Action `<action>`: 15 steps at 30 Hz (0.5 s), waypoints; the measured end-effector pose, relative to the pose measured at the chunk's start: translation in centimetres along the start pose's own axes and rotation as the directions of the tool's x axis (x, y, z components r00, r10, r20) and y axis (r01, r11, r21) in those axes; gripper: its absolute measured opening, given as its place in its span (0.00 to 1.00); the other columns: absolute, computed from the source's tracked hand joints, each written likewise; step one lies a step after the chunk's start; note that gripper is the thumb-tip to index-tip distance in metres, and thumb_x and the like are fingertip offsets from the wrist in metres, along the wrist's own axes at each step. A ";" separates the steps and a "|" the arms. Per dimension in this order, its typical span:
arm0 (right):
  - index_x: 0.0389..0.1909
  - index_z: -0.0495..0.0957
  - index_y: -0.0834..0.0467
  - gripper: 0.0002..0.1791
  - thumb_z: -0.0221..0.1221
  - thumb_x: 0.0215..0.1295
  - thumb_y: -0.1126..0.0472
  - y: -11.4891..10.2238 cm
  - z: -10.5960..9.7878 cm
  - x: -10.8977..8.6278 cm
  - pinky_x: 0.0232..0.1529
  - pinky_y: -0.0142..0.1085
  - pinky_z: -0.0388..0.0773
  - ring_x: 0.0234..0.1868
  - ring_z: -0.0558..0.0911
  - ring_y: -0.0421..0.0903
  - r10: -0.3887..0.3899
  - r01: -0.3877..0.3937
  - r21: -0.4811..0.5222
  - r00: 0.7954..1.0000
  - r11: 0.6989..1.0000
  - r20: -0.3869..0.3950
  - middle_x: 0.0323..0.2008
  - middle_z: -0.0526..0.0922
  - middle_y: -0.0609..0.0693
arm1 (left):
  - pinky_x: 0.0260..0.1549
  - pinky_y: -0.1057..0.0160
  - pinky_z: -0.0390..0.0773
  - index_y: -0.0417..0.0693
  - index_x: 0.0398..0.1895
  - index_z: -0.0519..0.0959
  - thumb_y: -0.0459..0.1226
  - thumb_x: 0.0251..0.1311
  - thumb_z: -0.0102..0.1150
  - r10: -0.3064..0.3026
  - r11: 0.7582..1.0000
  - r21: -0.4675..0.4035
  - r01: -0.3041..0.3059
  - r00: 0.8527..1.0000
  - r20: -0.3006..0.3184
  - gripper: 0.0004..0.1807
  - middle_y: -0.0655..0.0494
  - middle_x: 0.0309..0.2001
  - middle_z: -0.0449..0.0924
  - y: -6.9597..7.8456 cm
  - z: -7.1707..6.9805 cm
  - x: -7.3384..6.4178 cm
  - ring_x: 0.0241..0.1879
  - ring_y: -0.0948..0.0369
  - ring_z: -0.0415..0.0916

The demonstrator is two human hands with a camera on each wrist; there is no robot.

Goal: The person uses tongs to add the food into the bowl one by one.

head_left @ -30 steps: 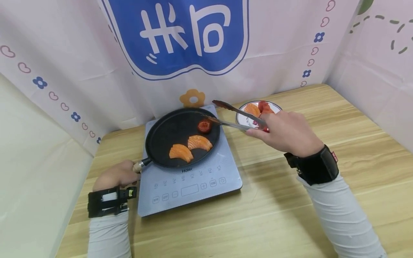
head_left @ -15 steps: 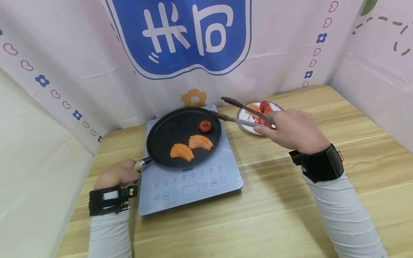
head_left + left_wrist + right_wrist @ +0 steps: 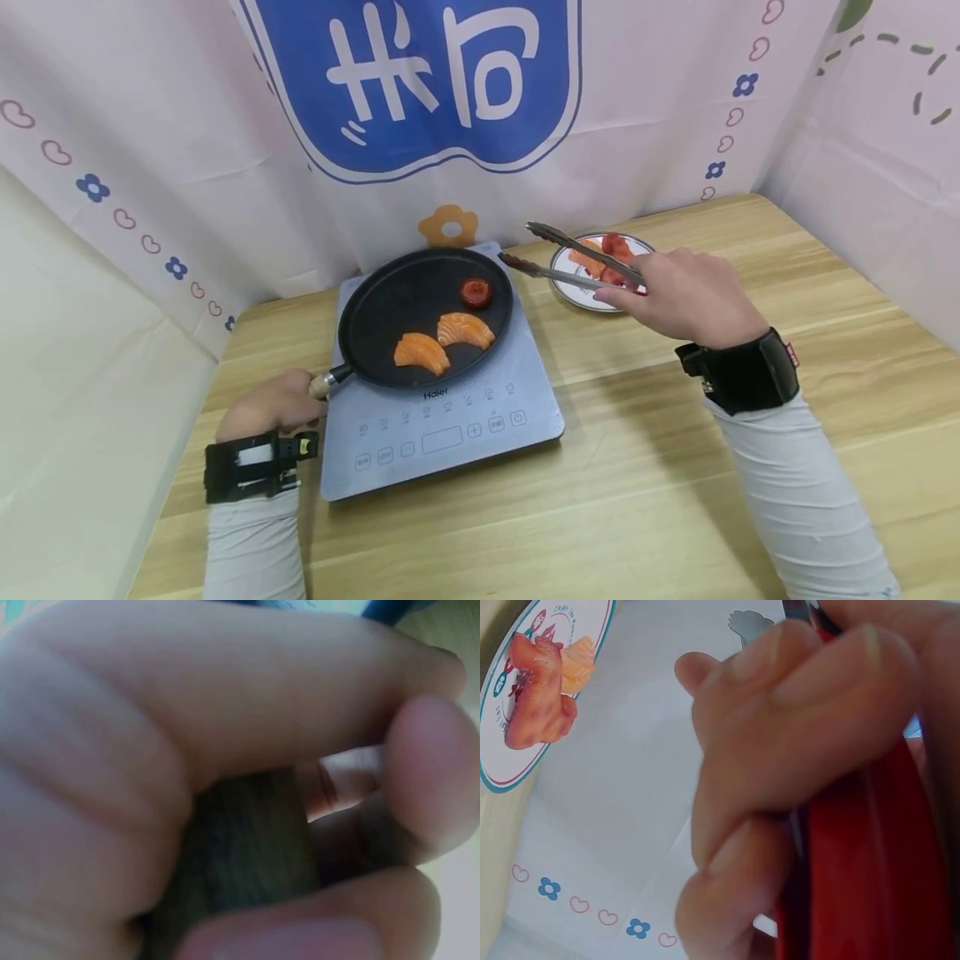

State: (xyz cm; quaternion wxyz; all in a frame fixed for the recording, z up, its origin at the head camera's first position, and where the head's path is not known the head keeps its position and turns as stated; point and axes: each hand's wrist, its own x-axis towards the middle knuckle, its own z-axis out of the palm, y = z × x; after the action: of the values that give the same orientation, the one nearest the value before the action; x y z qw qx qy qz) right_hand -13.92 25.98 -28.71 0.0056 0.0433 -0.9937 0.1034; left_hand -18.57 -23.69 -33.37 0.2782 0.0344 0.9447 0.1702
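Observation:
My left hand [image 3: 273, 406] grips the wooden handle [image 3: 322, 385] of a black frying pan [image 3: 390, 300]. In the left wrist view its fingers [image 3: 300, 690] curl round the handle [image 3: 247, 840]. In the pan lie two orange salmon slices [image 3: 422, 354] and a round red piece [image 3: 476, 292] like a tomato half. My right hand [image 3: 690, 300] holds metal tongs [image 3: 573, 280], whose dark tips stand apart with nothing between them, just right of the pan. Its fingers wrap the red tongs handle [image 3: 877, 862] in the right wrist view.
The pan sits on a grey induction cooker [image 3: 450, 462] on a wooden table [image 3: 637, 483]. Beyond the tongs is a white plate [image 3: 576, 295] with a salmon slice [image 3: 585, 260] and a browned chicken wing [image 3: 540, 705]. A printed cloth [image 3: 622, 150] hangs behind.
The tongs have drawn back right from over the pan's red piece, towards the plate, and their tips have left the pan area. My left hand stays on the handle.

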 end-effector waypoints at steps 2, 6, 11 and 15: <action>0.43 0.82 0.55 0.32 0.54 0.71 0.28 0.1 0.1 0.1 0.29 0.46 0.71 0.32 0.80 0.52 0.002 -0.002 0.001 1.000 1.000 0.006 0.27 0.81 0.52 | 0.22 0.65 0.70 0.48 0.24 0.71 0.34 0.64 0.54 0.000 1.000 -0.002 0.000 1.000 0.007 0.10 0.58 0.21 0.72 0.0 0.0 0.0 0.19 0.63 0.67; 0.44 0.82 0.57 0.33 0.54 0.72 0.29 0.1 0.3 0.2 0.27 0.44 0.69 0.30 0.79 0.52 0.003 -0.004 0.009 1.000 1.000 0.018 0.26 0.79 0.52 | 0.21 0.65 0.71 0.48 0.24 0.71 0.33 0.63 0.54 0.014 1.000 0.007 -0.014 1.000 0.007 0.09 0.57 0.21 0.73 -0.1 -0.1 0.0 0.19 0.63 0.67; 0.35 0.81 0.56 0.30 0.55 0.72 0.31 0.3 0.4 0.3 0.24 0.42 0.66 0.27 0.76 0.51 0.010 -0.010 0.018 1.000 1.000 0.012 0.23 0.76 0.52 | 0.20 0.66 0.71 0.47 0.24 0.72 0.33 0.63 0.54 0.021 1.000 0.011 -0.021 1.000 0.001 0.09 0.57 0.21 0.74 -0.1 0.0 0.1 0.18 0.64 0.67; 0.34 0.81 0.56 0.30 0.55 0.72 0.31 0.5 0.6 0.5 0.25 0.42 0.66 0.27 0.77 0.51 0.015 -0.016 0.017 1.000 1.000 0.017 0.22 0.76 0.52 | 0.21 0.66 0.72 0.47 0.25 0.72 0.33 0.63 0.54 0.011 1.000 0.001 -0.011 1.000 0.012 0.08 0.57 0.21 0.74 -0.2 0.0 0.0 0.18 0.64 0.68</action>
State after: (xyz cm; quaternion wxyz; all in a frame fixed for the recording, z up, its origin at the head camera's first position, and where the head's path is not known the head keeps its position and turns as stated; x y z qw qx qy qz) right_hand -14.44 26.32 -29.41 -0.0040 0.0366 -0.9930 0.1118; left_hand -18.53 -23.84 -33.45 0.2831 0.0407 0.9428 0.1712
